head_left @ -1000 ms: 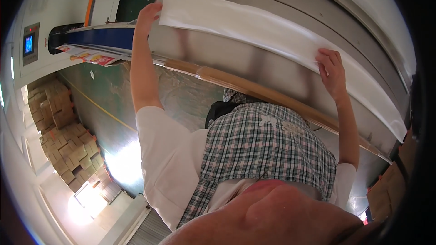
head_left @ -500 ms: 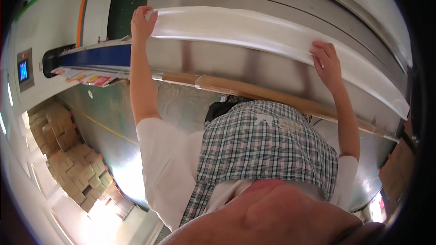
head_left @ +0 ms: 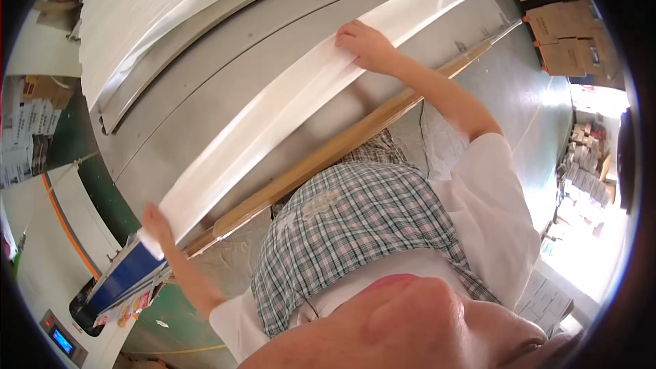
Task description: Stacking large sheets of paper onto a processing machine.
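A long, glossy white strip of film or sheet (head_left: 273,113) stretches diagonally over a grey metal table (head_left: 212,106). At its near-left end is my left hand (head_left: 158,224), its fingers closed about the edge and partly blurred. My right hand (head_left: 367,46) reaches across the strip right of its middle, with bent fingers gripping it from above. The strip's far right end lies beyond that hand, on the metal.
A brown wooden-looking edge (head_left: 328,150) runs along the table's near side. At lower left stands a machine with a blue bar (head_left: 126,277) and small screen (head_left: 61,342). Cardboard boxes (head_left: 564,34) are stacked at far right. A white sheeted surface (head_left: 137,20) lies beyond the table.
My view has swung round, so the strip now slants up to the right. Both hands remain on it, the left at its left end.
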